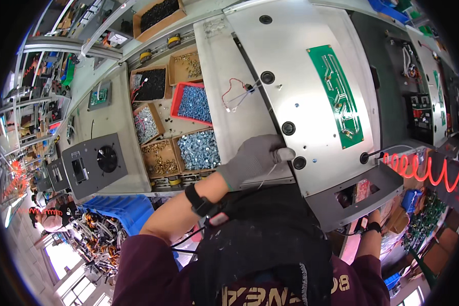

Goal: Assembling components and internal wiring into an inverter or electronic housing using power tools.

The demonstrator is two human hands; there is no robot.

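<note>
My left hand [262, 157], in a grey glove, is at the near left edge of a silver metal plate [306, 97]. Its fingers curl at the edge, and a thin pale wire [268, 176] comes out below the thumb. Black rubber grommets [288, 128] line that side of the plate, and a long green circuit board [336, 97] lies on it. At the plate's near end is a dark grey panel [319, 206] with a rectangular cutout. Beside and below this panel is my right hand [374, 216], its fingers mostly hidden. A red and grey wire lead [234, 94] rests left of the plate.
To the left stand a red bin [175, 104] of blue screws and several cardboard boxes of fasteners. Farther left lies a grey panel with a fan [107, 159]. A coiled red hose [418, 171] hangs at right. A blue crate [137, 206] stands lower left.
</note>
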